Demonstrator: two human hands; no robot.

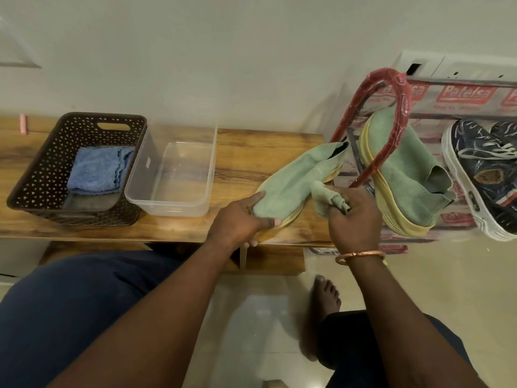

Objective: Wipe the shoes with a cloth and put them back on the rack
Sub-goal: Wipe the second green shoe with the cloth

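Observation:
My left hand point(242, 219) grips the toe of a green knit shoe point(293, 180) with a yellow sole, held over the right end of the wooden bench point(246, 158). My right hand point(354, 217) holds a bunched green cloth point(324, 198) against the shoe's side. The matching green shoe point(405, 169) lies on the shoe rack point(391, 107), behind its red wrapped frame. A dark blue patterned sneaker point(481, 175) sits beside it on the rack.
A dark brown perforated basket point(42, 175) with a folded blue cloth point(98, 170) stands at the bench's left. An empty clear plastic tub point(173, 175) sits next to it. My knees and a bare foot point(326, 295) are below on the tiled floor.

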